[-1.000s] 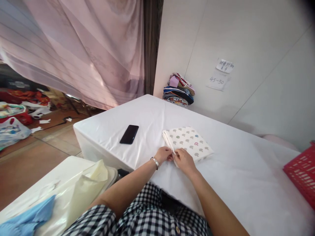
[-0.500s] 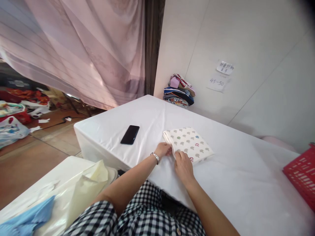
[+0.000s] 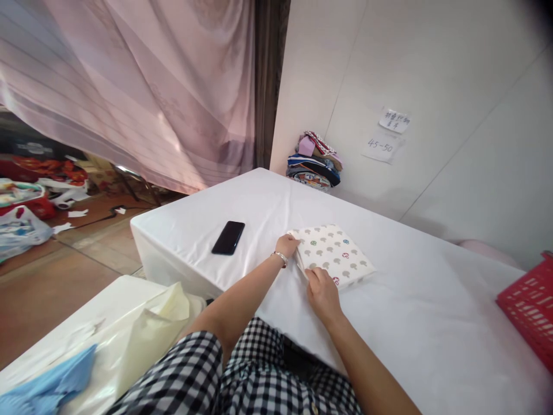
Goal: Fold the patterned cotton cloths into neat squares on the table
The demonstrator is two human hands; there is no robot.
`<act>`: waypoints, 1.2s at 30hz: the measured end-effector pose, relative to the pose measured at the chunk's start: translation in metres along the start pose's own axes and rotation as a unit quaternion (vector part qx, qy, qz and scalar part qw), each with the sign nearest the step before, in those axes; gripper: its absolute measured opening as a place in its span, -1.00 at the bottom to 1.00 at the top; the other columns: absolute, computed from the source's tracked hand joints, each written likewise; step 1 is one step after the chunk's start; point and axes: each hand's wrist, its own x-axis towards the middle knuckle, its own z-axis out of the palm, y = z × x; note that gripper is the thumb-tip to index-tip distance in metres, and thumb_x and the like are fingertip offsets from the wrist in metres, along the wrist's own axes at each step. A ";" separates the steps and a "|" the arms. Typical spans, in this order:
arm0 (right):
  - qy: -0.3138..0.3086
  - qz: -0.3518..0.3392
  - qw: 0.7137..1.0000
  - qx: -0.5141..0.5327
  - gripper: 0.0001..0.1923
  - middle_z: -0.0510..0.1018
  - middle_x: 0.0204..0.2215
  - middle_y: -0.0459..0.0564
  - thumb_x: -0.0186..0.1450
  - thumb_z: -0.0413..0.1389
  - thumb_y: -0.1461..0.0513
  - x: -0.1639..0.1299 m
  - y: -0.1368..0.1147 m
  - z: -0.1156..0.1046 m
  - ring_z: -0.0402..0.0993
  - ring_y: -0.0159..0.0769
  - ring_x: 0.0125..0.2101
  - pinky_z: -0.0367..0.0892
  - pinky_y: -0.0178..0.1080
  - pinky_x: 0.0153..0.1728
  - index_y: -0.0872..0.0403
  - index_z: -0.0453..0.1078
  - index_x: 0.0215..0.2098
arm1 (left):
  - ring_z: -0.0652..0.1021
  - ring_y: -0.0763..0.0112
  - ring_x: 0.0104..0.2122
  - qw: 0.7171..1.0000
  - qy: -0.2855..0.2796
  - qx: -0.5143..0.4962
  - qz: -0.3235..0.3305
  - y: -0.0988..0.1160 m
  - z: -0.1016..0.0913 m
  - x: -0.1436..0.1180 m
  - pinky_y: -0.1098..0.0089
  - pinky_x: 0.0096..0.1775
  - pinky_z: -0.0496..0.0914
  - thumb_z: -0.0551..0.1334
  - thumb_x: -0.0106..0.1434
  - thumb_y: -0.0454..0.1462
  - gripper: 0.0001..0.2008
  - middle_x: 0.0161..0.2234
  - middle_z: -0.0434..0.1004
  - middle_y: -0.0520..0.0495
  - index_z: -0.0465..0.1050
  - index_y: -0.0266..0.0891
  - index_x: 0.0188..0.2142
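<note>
A folded cream cloth (image 3: pixel 330 251) with grey mushroom-like prints and a few coloured ones lies on the white-covered table (image 3: pixel 406 323). At its far left corner, my left hand (image 3: pixel 287 245), with a bracelet at the wrist, has its fingers closed on the layered edge. My right hand (image 3: pixel 322 291) grips the near left edge, thumb and fingers together. The fingertips of both hands are partly hidden by the cloth. To the left of the cloth, a black phone (image 3: pixel 228 237) lies flat.
A stack of folded clothes (image 3: pixel 314 161) stands against the wall beyond the table. A red plastic basket (image 3: pixel 529 305) is at the right edge. On the lower left, a second white surface (image 3: pixel 125 291) holds pale yellow plastic (image 3: pixel 158 323) and blue fabric (image 3: pixel 56 380).
My left hand has moved away from me along the cloth's left edge to its far corner. The right hand stays nearly in place, and the cloth's left edge lies flatter.
</note>
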 end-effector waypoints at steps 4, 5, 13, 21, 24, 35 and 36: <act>0.018 -0.020 0.999 0.020 -0.63 0.38 -0.26 0.06 0.24 -0.15 0.42 -0.006 0.004 0.003 0.25 -0.24 -0.23 0.20 -0.24 -0.21 0.12 0.34 -0.07 | 0.41 0.51 -0.58 1.000 -0.004 -0.011 -0.018 -0.006 0.000 0.001 0.51 -0.50 0.31 0.27 0.07 -0.25 -0.88 -0.65 0.32 0.10 0.38 -0.27 -0.45; 0.020 -0.026 0.999 0.019 -0.63 0.38 -0.25 0.06 0.24 -0.15 0.42 -0.008 0.004 0.004 0.24 -0.24 -0.23 0.19 -0.24 -0.21 0.13 0.33 -0.06 | 0.42 0.51 -0.58 1.000 -0.008 -0.011 -0.024 -0.007 -0.001 0.001 0.50 -0.50 0.31 0.27 0.07 -0.25 -0.87 -0.65 0.33 0.10 0.37 -0.27 -0.45; 0.003 -0.034 0.998 -0.044 -0.61 0.37 -0.25 0.08 0.18 -0.07 0.43 -0.013 -0.004 0.007 0.21 -0.22 -0.27 0.15 -0.21 -0.29 0.10 0.34 -0.06 | 0.48 0.42 -0.54 0.999 -0.011 0.037 -0.016 0.001 -0.001 0.012 0.46 -0.48 0.34 0.24 0.08 -0.10 -0.76 -0.58 0.42 0.00 0.38 -0.24 -0.47; 0.001 -0.043 0.998 -0.044 -0.73 0.38 -0.25 0.03 0.21 -0.05 0.42 -0.016 -0.003 0.008 0.20 -0.25 -0.27 0.10 -0.22 -0.30 0.06 0.38 -0.21 | 0.52 0.38 -0.42 0.991 0.029 0.125 0.031 -0.002 -0.004 0.011 0.46 -0.37 0.33 0.14 0.15 -0.20 -0.83 -0.54 0.48 -0.02 0.40 -0.22 -0.49; 0.003 -0.049 0.998 -0.047 -0.76 0.39 -0.18 0.04 0.21 -0.02 0.41 -0.021 -0.001 0.011 0.20 -0.24 -0.24 0.10 -0.21 -0.28 0.06 0.37 -0.22 | 0.52 0.30 -0.32 0.985 0.039 0.163 0.050 0.002 -0.008 0.007 0.41 -0.30 0.34 0.16 0.14 -0.19 -0.83 -0.45 0.52 -0.08 0.41 -0.23 -0.46; -0.004 -0.034 0.997 -0.066 -0.85 0.39 -0.19 0.00 0.22 0.04 0.38 -0.019 -0.004 0.017 0.18 -0.25 -0.25 0.09 -0.21 -0.29 0.04 0.37 -0.29 | 0.26 0.27 0.11 0.830 0.000 0.395 0.394 0.009 -0.015 0.006 0.25 0.12 0.12 0.05 0.19 -0.42 -0.60 0.11 0.30 -0.09 0.33 -0.18 0.02; -0.003 -0.038 0.997 -0.067 -0.88 0.40 -0.23 0.00 0.23 0.05 0.37 -0.018 -0.003 0.016 0.18 -0.26 -0.26 0.08 -0.22 -0.30 0.05 0.37 -0.32 | 0.30 0.30 0.08 0.829 -0.026 0.400 0.389 0.009 -0.015 0.007 0.29 0.10 0.16 0.04 0.20 -0.42 -0.64 0.06 0.36 -0.08 0.38 -0.18 -0.03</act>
